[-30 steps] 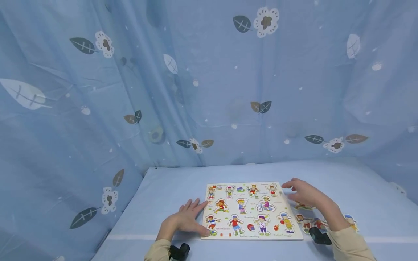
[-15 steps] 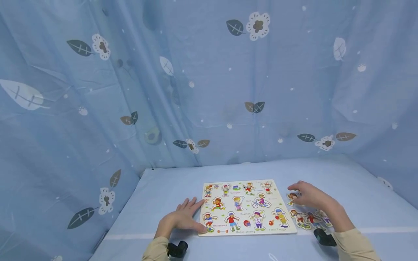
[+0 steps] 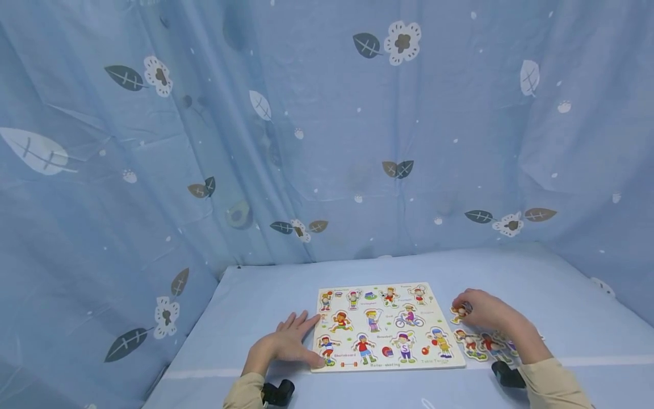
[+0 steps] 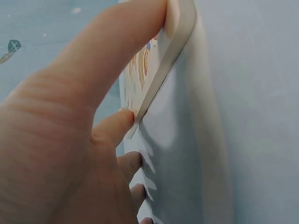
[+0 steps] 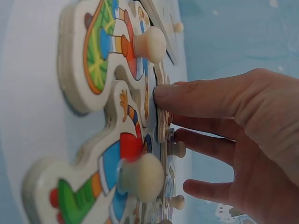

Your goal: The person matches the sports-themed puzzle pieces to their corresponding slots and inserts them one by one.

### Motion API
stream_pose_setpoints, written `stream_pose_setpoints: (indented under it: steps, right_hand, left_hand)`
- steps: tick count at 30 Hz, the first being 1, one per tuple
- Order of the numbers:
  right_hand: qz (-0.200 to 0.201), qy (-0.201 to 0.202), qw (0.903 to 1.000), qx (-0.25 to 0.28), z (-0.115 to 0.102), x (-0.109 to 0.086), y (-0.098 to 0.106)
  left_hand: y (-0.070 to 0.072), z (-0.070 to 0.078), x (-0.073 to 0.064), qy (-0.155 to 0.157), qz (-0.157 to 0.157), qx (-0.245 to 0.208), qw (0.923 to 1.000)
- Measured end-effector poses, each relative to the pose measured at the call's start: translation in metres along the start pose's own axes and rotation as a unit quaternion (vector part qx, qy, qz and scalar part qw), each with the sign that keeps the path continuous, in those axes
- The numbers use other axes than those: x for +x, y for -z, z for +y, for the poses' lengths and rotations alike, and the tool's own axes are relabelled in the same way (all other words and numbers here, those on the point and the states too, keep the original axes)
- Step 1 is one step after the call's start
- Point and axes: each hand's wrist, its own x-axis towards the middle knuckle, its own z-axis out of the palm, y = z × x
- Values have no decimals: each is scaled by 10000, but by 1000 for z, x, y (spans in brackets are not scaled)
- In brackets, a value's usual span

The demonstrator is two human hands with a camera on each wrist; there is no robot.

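Observation:
A white wooden puzzle board (image 3: pixel 352 353), printed with children playing sports, lies flat on the table. My left hand (image 3: pixel 286 342) rests at its left side, fingers spread; in the left wrist view the thumb (image 4: pixel 126 28) presses the near corner and the index fingertip touches the edge. My right hand (image 3: pixel 487 311) is right of the board, thumb and fingers bent around a runner-shaped puzzle piece (image 3: pixel 457 315). The right wrist view shows the thumb against this piece's edge; the index fingertip is hidden behind it.
Several loose knobbed pieces lie near my right hand, among them a skateboarder piece (image 5: pixel 96 51) and a roller-skater piece (image 5: pixel 112 163). Some overlap. A blue patterned curtain (image 3: pixel 317 130) hangs behind the table (image 3: pixel 265 284). Black wrist cameras sit below both hands.
My right hand has moved down from beside the board's upper right corner onto the runner piece, its fingers drawing together. The left hand stays at the board's left edge. The head view has shifted slightly.

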Motion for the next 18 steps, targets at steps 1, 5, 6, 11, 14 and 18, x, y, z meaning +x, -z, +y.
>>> stream_pose_setpoints:
  steps: [1, 5, 6, 11, 14, 18]
  right_hand:
    - [19, 11, 10000, 10, 0, 0, 0]
    - [54, 70, 9999, 73, 0, 1, 1]
    - [56, 112, 9999, 60, 0, 1, 1]
    - [62, 260, 9996, -10, 0, 2, 4]
    - [83, 307, 9995, -40, -1, 3, 6]
    - [118, 345, 9993, -21, -6, 5, 8]
  left_hand:
    - [1, 1, -1, 8, -5, 18, 10000]
    - [2, 4, -4, 17, -6, 94, 10000]
    - [2, 5, -4, 26, -11, 102, 9999]
    - [2, 6, -5, 52, -31, 130, 9999]
    - [2, 6, -4, 64, -46, 122, 9999]
    - [2, 6, -3, 76, -33, 145, 9999]
